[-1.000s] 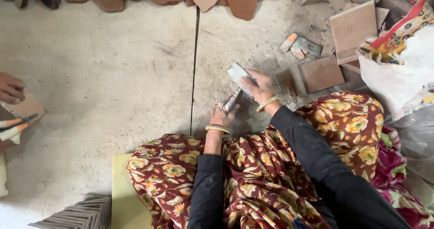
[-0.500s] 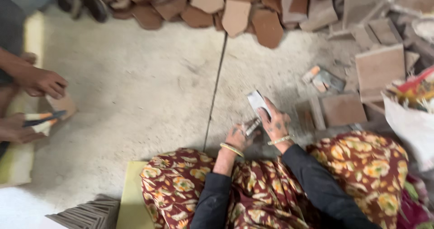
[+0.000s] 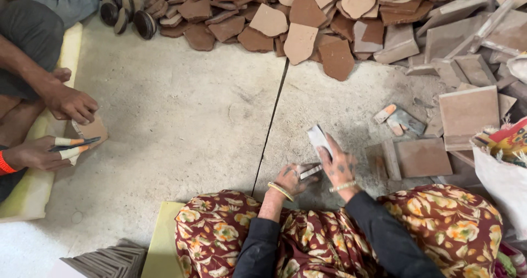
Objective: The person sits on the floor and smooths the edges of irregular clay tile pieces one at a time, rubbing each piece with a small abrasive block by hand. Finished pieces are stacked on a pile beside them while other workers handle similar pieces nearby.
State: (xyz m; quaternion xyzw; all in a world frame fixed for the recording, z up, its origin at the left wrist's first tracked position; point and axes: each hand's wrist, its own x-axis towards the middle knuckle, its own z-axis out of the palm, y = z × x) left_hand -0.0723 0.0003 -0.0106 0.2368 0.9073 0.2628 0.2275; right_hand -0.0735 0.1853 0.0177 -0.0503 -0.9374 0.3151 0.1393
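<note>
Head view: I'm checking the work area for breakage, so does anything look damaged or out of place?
Yes: the heap of brown tile pieces along the far edge is jagged and irregular. The square tile at right looks whole.

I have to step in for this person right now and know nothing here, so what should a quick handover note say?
Left hand: grips a small flat tool low over the concrete floor.
Right hand: holds a pale tile piece upright against the tool.
Square tiles lie right of the hands; a heap of broken pieces lies beyond.
Done: cannot tell how much is trimmed.
Left: probably finishing this piece.
</note>
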